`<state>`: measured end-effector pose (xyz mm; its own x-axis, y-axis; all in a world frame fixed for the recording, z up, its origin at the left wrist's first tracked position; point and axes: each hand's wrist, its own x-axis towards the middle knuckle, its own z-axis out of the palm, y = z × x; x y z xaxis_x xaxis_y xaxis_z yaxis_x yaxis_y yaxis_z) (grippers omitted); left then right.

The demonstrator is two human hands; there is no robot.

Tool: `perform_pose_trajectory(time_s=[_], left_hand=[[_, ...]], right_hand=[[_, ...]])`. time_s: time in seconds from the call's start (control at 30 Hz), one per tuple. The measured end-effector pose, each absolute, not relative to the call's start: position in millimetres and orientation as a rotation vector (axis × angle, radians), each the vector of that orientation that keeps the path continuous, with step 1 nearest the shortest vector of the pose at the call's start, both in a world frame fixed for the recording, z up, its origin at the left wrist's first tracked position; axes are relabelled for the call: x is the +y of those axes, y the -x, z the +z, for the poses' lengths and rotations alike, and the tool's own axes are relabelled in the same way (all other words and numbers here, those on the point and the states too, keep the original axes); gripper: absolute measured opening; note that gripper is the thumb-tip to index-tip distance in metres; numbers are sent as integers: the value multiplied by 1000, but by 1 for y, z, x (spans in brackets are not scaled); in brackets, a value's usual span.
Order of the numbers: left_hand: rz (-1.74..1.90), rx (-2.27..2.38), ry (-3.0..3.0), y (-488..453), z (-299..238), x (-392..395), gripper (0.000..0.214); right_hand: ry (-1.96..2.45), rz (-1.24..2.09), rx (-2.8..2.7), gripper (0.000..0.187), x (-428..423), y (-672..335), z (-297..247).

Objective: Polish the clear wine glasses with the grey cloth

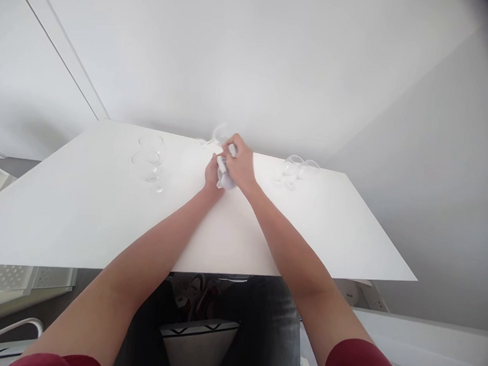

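Near the far edge of the white table [226,241], my two hands meet around a small white cup-like piece with a curved handle [220,177]. My left hand [212,174] is closed around its left side. From the right and above, my right hand [243,164] bends its fingers over a white bit [232,149] that may be cloth; blur hides its kind. Just behind the hands, other white curved pieces [218,133] stand by the wall, partly covered by my fingers.
Clear stemmed glasses [146,158] stand at the left of the table, and more stemmed glasses [295,166] at the right. A white wall [248,60] rises directly behind the table. Below the near edge are my legs and a light-coloured box-like thing [200,341].
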<state>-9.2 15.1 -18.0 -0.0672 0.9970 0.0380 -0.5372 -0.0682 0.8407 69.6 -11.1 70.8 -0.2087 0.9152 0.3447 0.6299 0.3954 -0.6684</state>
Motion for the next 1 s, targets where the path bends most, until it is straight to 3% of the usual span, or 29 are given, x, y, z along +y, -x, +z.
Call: perform_pose_trajectory(time_s=[0.13, 0.3, 0.53, 0.67, 0.8, 0.87, 1.0], left_hand=[[1490, 605, -674, 6, -7, 2, 43], [1430, 524, -723, 7, 2, 1, 50], [1587, 647, -523, 9, -4, 5, 45], [1612, 670, -561, 8, -4, 4, 41], [1671, 700, -544, 9, -4, 6, 39], [1683, 699, -525, 8, -4, 7, 40], [1655, 678, -566, 4, -4, 7, 45]], right_hand=[[1286, 588, -1801, 13, -23, -111, 40], [1134, 834, -1889, 14, -17, -132, 10], [1176, 930, -1446, 49, -3, -145, 3], [1370, 1001, -1495, 49, -5, -147, 10], [1337, 1005, -1439, 67, -1, -141, 7], [1249, 989, -1395, 64, 3, -139, 1], [1130, 868, -1477, 30, 5, -136, -5]])
